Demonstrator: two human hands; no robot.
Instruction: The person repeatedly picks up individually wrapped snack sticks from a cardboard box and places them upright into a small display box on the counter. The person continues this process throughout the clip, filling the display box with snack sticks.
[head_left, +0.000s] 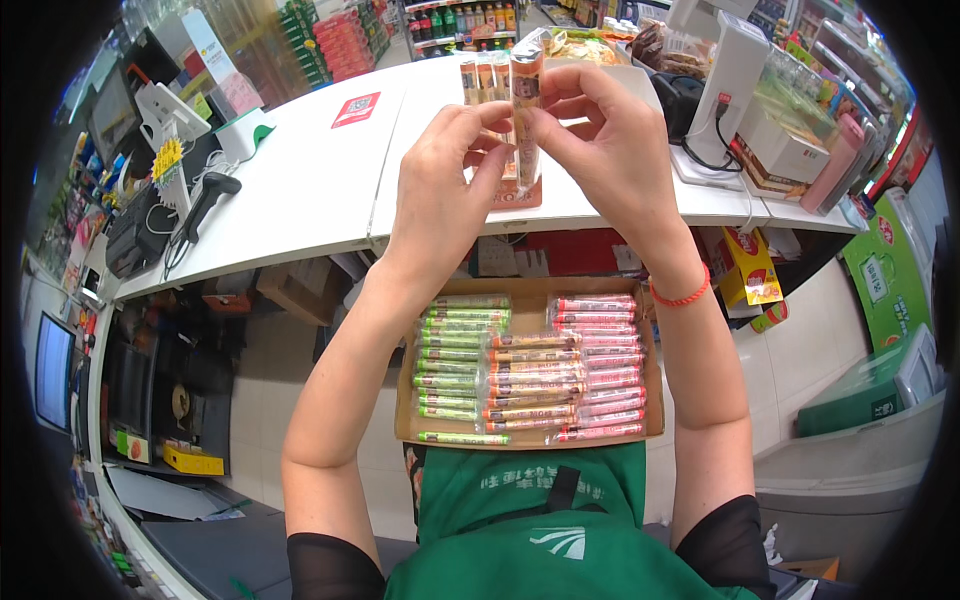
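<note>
An orange-and-clear wrapped candy stick (526, 135) is held upright over the counter's front edge. My right hand (611, 142) pinches it between thumb and fingers from the right. From the left, the fingertips of my left hand (450, 172) close on its edge. Just behind stands a display box (525, 197), mostly hidden by the hands, with several similar orange sticks (484, 79) upright in it. Below my forearms, a shallow cardboard tray (530, 291) rests at my lap. It holds green sticks (450, 367) at left, orange sticks (534, 375) in the middle and pink sticks (611, 367) at right.
The white counter (315, 172) spans the front. A barcode scanner (212, 199) and keyboard (139, 240) sit at its left; a white device on a stand (724, 90) and boxed goods (780, 157) at its right. A green bin (862, 390) is at far right.
</note>
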